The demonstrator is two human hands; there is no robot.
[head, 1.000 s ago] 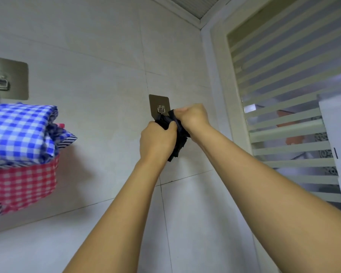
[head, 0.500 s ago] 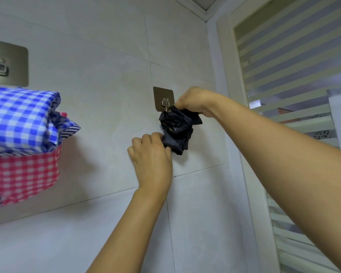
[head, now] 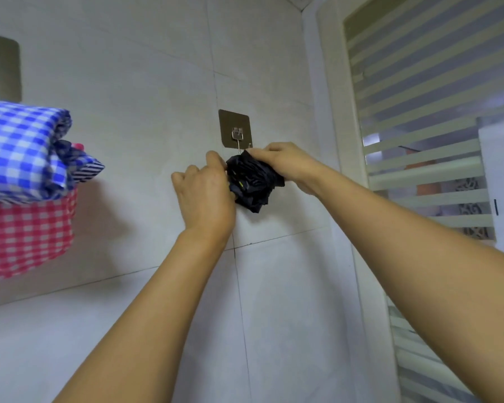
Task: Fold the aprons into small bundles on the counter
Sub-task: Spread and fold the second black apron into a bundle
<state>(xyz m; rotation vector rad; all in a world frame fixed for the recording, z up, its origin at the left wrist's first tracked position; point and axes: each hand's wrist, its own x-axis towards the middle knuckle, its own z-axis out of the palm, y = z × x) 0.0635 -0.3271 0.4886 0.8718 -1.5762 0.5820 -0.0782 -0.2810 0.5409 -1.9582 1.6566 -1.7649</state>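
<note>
A small dark bundle of folded apron [head: 253, 184] hangs against the tiled wall just under a square metal adhesive hook [head: 235, 130]. My left hand [head: 204, 193] grips the bundle's left side with curled fingers. My right hand [head: 285, 164] holds its top right, fingers curled over the cloth near the hook's wire. Part of the bundle is hidden behind both hands.
At the left, a blue checked bundle [head: 18, 149] and a red checked one [head: 24, 234] hang below another metal hook plate [head: 0, 65]. A frosted striped glass door [head: 425, 141] stands at the right, past the white door frame.
My left hand rose from the bundle's lower left to grip its left side. My right hand dropped slightly, and the bundle now sits a little lower under the hook.
</note>
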